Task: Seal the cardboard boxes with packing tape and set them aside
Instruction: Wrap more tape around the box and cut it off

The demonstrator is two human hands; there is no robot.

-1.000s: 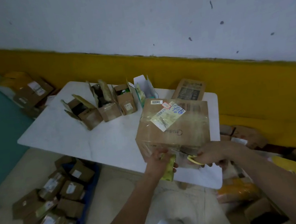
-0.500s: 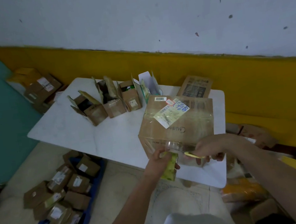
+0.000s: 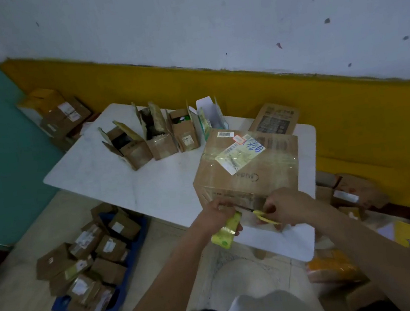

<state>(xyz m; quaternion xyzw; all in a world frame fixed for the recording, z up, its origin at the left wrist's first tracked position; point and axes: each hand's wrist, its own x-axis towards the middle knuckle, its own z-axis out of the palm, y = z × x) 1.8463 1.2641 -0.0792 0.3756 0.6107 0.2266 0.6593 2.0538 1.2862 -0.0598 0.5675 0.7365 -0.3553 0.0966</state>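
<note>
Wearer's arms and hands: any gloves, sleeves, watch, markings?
Left hand and right hand: no gloves. Arms bare to the frame edge; no sleeves, watch or bands seen. Rings: too blurred to tell.

The white tabletop (image 3: 151, 188) held a big brown box (image 3: 251, 175) on its near right side, with a paper label stuck on top. Three small brown boxes (image 3: 162, 145) stood open in a row along the far side. A white box (image 3: 209, 110) stood open just beside them. A flat piece of cardboard (image 3: 276, 120) lay at the far right corner. On the floor (image 3: 23, 309), a blue tray (image 3: 141, 227) was full of little packed boxes.
</note>
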